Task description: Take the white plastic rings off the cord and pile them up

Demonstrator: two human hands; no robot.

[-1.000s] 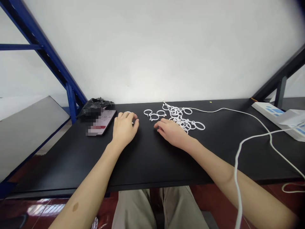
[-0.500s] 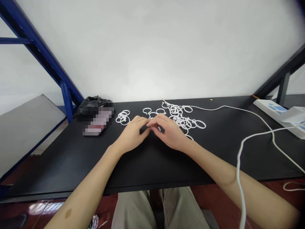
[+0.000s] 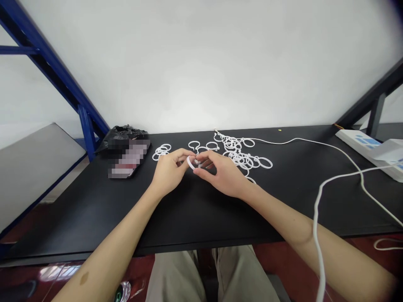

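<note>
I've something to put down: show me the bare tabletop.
Bare: black tabletop between phone and front edge; also between white ring pile and thick white cable. Crowded: beyond left hand and right hand, among loose white rings.

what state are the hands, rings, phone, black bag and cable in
left hand: fingers closed on the white ring
right hand: fingers closed on the same ring
white ring: held tilted, partly hidden
left rings: overlapping
middle rings: lying, partly hidden
right rings: heaped
phone: face up, pixelated
black bag: crumpled
cable: loosely curved
</note>
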